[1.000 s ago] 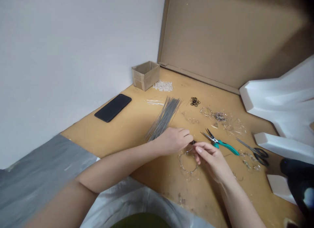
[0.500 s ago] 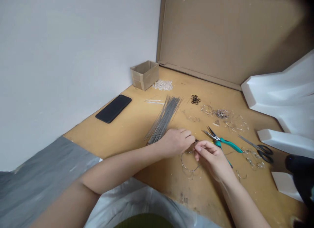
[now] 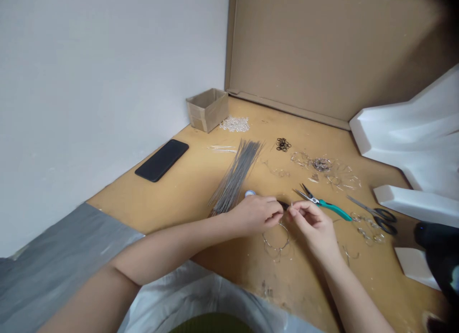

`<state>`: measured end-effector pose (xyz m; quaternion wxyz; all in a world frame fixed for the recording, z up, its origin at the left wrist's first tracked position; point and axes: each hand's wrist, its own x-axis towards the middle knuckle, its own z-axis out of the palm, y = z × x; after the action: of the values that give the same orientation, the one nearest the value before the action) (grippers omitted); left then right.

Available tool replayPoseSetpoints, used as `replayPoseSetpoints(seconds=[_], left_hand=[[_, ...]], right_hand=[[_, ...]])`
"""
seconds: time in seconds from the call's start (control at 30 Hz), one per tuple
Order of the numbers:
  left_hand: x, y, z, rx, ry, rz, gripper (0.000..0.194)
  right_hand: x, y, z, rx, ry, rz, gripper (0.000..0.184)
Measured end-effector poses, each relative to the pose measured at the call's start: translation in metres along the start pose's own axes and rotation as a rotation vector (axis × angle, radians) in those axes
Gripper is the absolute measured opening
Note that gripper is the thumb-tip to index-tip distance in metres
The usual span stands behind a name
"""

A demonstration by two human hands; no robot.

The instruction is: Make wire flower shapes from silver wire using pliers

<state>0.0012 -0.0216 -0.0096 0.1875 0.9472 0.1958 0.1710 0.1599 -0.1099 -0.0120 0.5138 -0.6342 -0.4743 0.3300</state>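
Note:
My left hand (image 3: 255, 214) is closed, fingers curled down; what they grip, if anything, is hidden. Close by on its right, my right hand (image 3: 312, 225) pinches a thin pale sliver, perhaps wire, between thumb and forefinger. Just under the left fingertips shows a thin metal wire hoop (image 3: 276, 248); whether it hangs from the hand or lies on the table cannot be told. A bundle of grey wires (image 3: 238, 177) lies beyond my left wrist. Past my right hand are pliers (image 3: 333, 209) with teal handles, jaws apart. A small blue-and-white round object (image 3: 250, 193) peeks out behind my left hand.
On the wooden table (image 3: 172, 199) are a black phone (image 3: 162, 160), a small cardboard box (image 3: 208, 112), clear beads (image 3: 234, 124), black rings (image 3: 283, 144), tangled wire pieces (image 3: 322, 165) and scissors (image 3: 382, 218). White foam blocks (image 3: 398, 127) line the right side; cardboard (image 3: 290, 50) stands behind.
My hands have drawn slightly apart, opening a small gap between their fingertips. The blue-and-white round object has come into sight behind my left hand. The whole view has shifted a little.

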Motion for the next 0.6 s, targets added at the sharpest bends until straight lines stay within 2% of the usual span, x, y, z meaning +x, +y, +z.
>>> replayPoseSetpoints(seconds=[0.3,0.6], left_hand=[[0.0003,0.0026,-0.0014,0.054,-0.022,0.023,0.018],[0.0002,0.0029,-0.0019,0.096,-0.052,0.082,0.023]], right_hand=[[-0.0021,0.0007,0.0048,-0.093,-0.025,-0.114,0.013],[-0.0032,0.0032,0.0052,-0.023,-0.031,-0.024,0.017]])
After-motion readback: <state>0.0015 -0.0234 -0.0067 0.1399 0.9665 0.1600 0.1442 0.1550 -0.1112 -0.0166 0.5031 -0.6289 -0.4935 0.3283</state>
